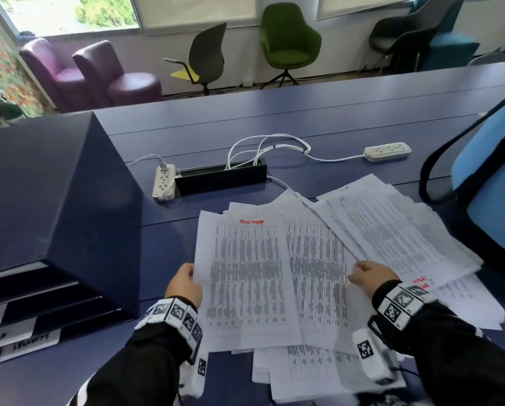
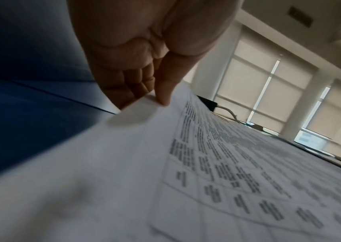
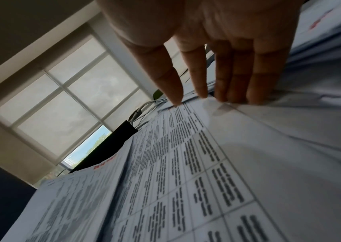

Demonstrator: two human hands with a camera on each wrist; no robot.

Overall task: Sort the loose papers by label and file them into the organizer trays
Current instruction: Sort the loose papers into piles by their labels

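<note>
Left wrist view shows the thumb (image 2: 163, 91) on top and the curled fingers (image 2: 128, 85) beneath, pinching the left edge of one printed sheet (image 2: 207, 163) — a thin, firm pinch on the margin, clear of the print. The right hand (image 3: 207, 49) lies with its fingers (image 3: 233, 78) straight and relaxed, tips resting on the paper at the sheet's right edge, grasping nothing. From the head view, the left hand (image 1: 184, 285) and right hand (image 1: 371, 276) bracket the top sheet (image 1: 245, 276) of a loose, fanned pile of papers (image 1: 392, 230) near the front edge of the desk (image 1: 274, 124), toward its right side; a red label (image 1: 251, 221) sits at the sheet's far edge. The organizer trays (image 1: 40, 312) stand at the desk's front left corner, tagged with handwritten strips too blurred to read fully. To do this step well, I judge the right fingertips should press the pile flat while the left peels just one page — a slight bend helps separate clinging sheets. The red label wants checking against the tray tags before the lift, and the page should go in flat and square so that its corners do not catch.
</note>
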